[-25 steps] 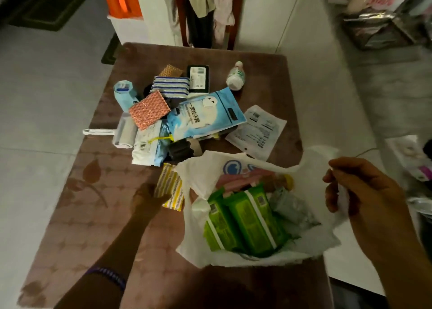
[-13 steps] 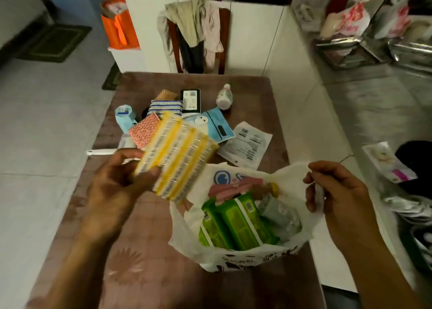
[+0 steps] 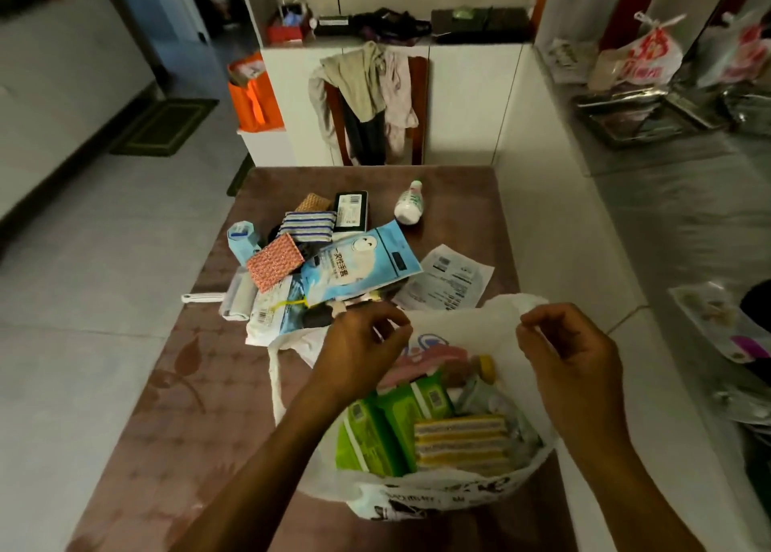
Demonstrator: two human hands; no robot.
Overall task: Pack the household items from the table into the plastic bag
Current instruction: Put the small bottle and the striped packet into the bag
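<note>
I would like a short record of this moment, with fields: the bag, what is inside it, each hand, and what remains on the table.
bag: white plastic bag, mouth open, at the table's near edge
inside: yellow striped sponge pack on top, green packs beside it
left hand: left hand over the bag's left side, fingers curled; grip unclear
right hand: right hand pinches the bag's right rim
still on table: blue pouch, small white bottle, red patterned sponge

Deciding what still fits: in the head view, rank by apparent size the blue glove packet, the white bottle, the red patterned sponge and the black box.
1. Blue glove packet, clearly largest.
2. Red patterned sponge and black box look alike; the box lies farther away, so unranked.
3. White bottle, smallest, though farthest from the camera.
</note>
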